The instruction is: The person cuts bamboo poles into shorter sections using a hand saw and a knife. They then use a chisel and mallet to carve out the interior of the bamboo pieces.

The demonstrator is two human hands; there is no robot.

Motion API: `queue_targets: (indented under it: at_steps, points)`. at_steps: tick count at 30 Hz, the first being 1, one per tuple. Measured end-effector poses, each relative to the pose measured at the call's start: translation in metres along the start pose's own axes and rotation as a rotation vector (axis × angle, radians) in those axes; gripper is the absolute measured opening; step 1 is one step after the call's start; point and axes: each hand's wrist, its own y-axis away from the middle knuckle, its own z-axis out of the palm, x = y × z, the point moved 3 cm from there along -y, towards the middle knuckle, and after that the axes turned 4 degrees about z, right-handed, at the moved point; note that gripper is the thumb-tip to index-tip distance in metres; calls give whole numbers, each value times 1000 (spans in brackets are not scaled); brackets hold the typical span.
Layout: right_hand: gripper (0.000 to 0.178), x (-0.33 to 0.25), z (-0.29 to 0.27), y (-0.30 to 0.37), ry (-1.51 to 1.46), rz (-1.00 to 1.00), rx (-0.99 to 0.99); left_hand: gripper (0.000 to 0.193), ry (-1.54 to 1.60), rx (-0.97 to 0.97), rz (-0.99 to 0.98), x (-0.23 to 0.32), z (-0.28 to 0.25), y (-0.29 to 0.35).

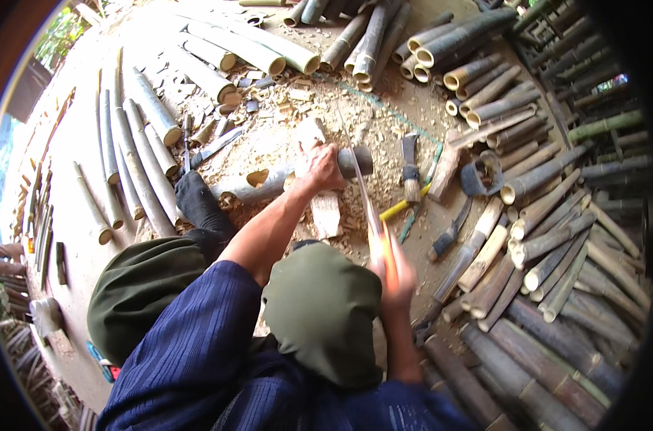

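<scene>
My left hand (320,167) is closed over a bamboo tube (274,184) near its right end, pressing it down. The tube has cut-out notches along its upper side and lies across a pale wooden block (326,217). In my right hand (399,279), blurred by motion, is the orange handle of a saw (362,188). Its thin blade stretches away from me and crosses the tube just right of my left hand. Whether the teeth have entered the bamboo cannot be made out. My dark-socked foot (199,201) is beside the tube's left end.
A hatchet-like tool (409,167) and a dark-handled knife (448,235) lie to the right, with a yellow stick (396,210) between. Another blade (220,147) lies beyond my foot. Stacked bamboo pieces (542,262) crowd the right; long poles (132,154) lie left. Wood chips (326,104) cover the ground.
</scene>
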Motion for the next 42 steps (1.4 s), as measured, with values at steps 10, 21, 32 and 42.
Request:
queue_targets:
  at_steps: [10, 21, 32, 42]
  points:
    - [31, -15, 14, -55, 67, 46, 22, 60, 88, 5, 13, 4, 22, -10]
    - [44, 6, -45, 80, 272, -5, -28, 65, 65, 32, 22, 1, 12, -5]
    - [49, -30, -61, 97, 37, 199, -56, 57, 42, -95, -14, 6, -6, -1]
    - [38, -6, 13, -30, 71, 247, -169, 53, 29, -68, -36, -23, 13, 0]
